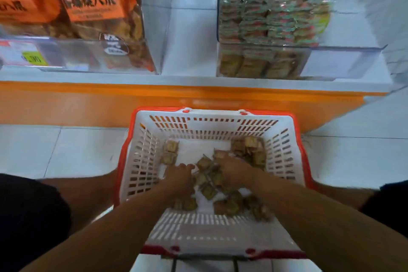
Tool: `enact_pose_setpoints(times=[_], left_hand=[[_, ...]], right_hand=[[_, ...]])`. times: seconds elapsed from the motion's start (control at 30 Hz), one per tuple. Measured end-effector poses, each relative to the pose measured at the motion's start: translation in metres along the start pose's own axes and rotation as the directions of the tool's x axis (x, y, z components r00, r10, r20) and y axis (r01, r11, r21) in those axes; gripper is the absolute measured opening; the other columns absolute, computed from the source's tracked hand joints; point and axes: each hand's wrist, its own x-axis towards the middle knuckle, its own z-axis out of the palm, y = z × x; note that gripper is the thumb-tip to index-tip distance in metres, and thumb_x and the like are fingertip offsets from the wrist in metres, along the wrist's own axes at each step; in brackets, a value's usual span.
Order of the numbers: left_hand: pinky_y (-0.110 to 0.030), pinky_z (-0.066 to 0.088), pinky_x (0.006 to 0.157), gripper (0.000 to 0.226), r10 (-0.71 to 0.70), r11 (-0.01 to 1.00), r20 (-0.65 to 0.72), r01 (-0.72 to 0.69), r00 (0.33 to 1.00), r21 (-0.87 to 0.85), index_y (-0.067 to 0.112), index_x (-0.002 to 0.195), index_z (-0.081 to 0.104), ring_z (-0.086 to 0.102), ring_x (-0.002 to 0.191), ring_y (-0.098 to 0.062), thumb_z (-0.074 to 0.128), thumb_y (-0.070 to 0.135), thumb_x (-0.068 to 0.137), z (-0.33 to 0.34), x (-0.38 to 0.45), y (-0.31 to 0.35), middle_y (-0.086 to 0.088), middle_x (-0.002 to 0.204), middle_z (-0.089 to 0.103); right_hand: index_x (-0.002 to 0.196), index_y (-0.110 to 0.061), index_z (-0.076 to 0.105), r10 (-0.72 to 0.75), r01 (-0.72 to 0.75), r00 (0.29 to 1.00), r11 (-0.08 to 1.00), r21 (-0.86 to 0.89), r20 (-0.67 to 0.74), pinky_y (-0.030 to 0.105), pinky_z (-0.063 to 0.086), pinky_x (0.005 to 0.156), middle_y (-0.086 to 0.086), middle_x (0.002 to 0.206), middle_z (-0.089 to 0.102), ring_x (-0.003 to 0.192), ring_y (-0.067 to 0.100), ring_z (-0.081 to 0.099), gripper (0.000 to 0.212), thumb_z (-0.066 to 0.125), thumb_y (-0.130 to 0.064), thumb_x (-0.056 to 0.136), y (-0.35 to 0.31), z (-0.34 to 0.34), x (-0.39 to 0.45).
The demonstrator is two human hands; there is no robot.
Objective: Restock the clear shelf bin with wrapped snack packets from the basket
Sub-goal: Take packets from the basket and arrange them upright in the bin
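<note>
A white plastic basket (141, 157) with a red rim sits on the floor in front of me. Several small brown wrapped snack packets (249, 148) lie scattered on its bottom. Both my hands are down inside it. My left hand (180, 178) lies knuckles-up on the packets in the middle, its fingers curled into the pile. My right hand (235, 169) reaches in beside it and its fingers curl around packets. What each hand holds is hidden under it. The clear shelf bin (344, 59), partly filled with similar packets, stands on the shelf above at the right.
Orange snack bags (97, 2) fill a clear bin at the upper left. Between the two bins is a bare gap of white shelf (189, 35). An orange shelf base (88, 104) runs behind the basket. My knees flank the basket on the white tiled floor.
</note>
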Motion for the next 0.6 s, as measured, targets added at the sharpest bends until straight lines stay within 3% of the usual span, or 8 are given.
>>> enact_pose_setpoints(times=[0.1, 0.2, 0.3, 0.4, 0.47, 0.53, 0.6], left_hand=[[-0.042, 0.040, 0.109, 0.074, 0.031, 0.996, -0.031, -0.028, 0.999, 0.080, 0.018, 0.151, 0.038, 0.053, 0.128, -0.029, 0.067, 0.041, 0.086, 0.014, 0.013, -0.002, -0.011, 0.142, 0.053], [-0.044, 0.033, 0.114, 0.087, 0.017, 1.000, -0.021, -0.017, 1.000, -0.001, 0.020, 0.155, 0.027, 0.035, 0.140, -0.030, 0.072, 0.041, 0.084, 0.034, 0.020, -0.010, -0.009, 0.152, 0.038], [-0.046, 0.033, 0.112, 0.094, -0.058, 0.998, -0.019, 0.057, 0.998, -0.019, 0.023, 0.158, 0.020, 0.022, 0.146, -0.033, 0.073, 0.046, 0.083, 0.051, 0.024, -0.018, -0.011, 0.157, 0.028], [-0.046, 0.035, 0.112, 0.090, -0.079, 0.997, -0.030, 0.078, 0.996, -0.020, 0.023, 0.155, 0.025, 0.034, 0.144, -0.031, 0.069, 0.056, 0.084, 0.067, 0.026, -0.024, -0.011, 0.157, 0.033], [-0.037, 0.038, 0.111, 0.081, -0.062, 0.994, -0.019, 0.060, 0.998, -0.092, 0.021, 0.149, 0.033, 0.050, 0.133, -0.027, 0.068, 0.056, 0.085, 0.075, 0.027, -0.026, -0.007, 0.148, 0.048], [-0.029, 0.045, 0.096, 0.072, -0.071, 0.985, -0.028, 0.065, 0.997, -0.161, 0.020, 0.141, 0.040, 0.061, 0.115, -0.023, 0.070, 0.053, 0.085, 0.078, 0.028, -0.026, -0.003, 0.134, 0.059], [-0.029, 0.044, 0.081, 0.069, -0.109, 0.965, -0.009, 0.103, 0.994, -0.243, 0.021, 0.134, 0.042, 0.062, 0.104, -0.022, 0.075, 0.048, 0.081, 0.077, 0.029, -0.025, -0.003, 0.126, 0.060]], right_hand=[[0.162, -0.024, 0.005, -0.012, 0.017, 0.995, 0.999, 0.050, -0.098, 0.051, 0.025, 0.120, 0.014, 0.168, 0.006, 0.152, 0.038, 0.017, 0.073, 0.047, -0.028, 0.103, 0.003, 0.044, 0.026], [0.161, -0.027, -0.005, -0.051, 0.052, 0.994, 0.999, 0.007, -0.098, 0.051, 0.032, 0.118, 0.013, 0.169, -0.005, 0.153, 0.040, 0.012, 0.084, 0.052, -0.037, 0.101, -0.002, 0.062, 0.044], [0.161, -0.028, -0.001, -0.016, 0.016, 1.000, 0.999, -0.042, -0.020, 0.054, 0.044, 0.106, 0.016, 0.168, 0.000, 0.147, 0.045, 0.024, 0.094, 0.062, -0.045, 0.094, -0.012, 0.069, 0.054], [0.161, -0.024, 0.011, -0.007, 0.005, 1.000, 0.994, -0.106, -0.022, 0.049, 0.049, 0.096, 0.017, 0.166, 0.008, 0.144, 0.042, 0.027, 0.085, 0.064, -0.029, 0.094, -0.022, 0.074, 0.062], [0.158, -0.021, 0.019, -0.024, 0.024, 1.000, 0.991, -0.129, 0.006, 0.051, 0.049, 0.097, 0.016, 0.167, 0.004, 0.147, 0.044, 0.022, 0.078, 0.062, -0.016, 0.094, -0.026, 0.077, 0.066], [0.154, -0.019, 0.025, -0.049, 0.051, 0.999, 0.992, -0.119, 0.019, 0.051, 0.048, 0.097, 0.017, 0.165, 0.008, 0.146, 0.046, 0.022, 0.076, 0.066, -0.015, 0.091, -0.027, 0.081, 0.072], [0.143, -0.019, 0.036, -0.099, 0.097, 0.995, 0.991, -0.094, -0.026, 0.047, 0.049, 0.084, 0.018, 0.151, 0.027, 0.131, 0.044, 0.036, 0.072, 0.075, -0.023, 0.082, -0.023, 0.085, 0.077]])
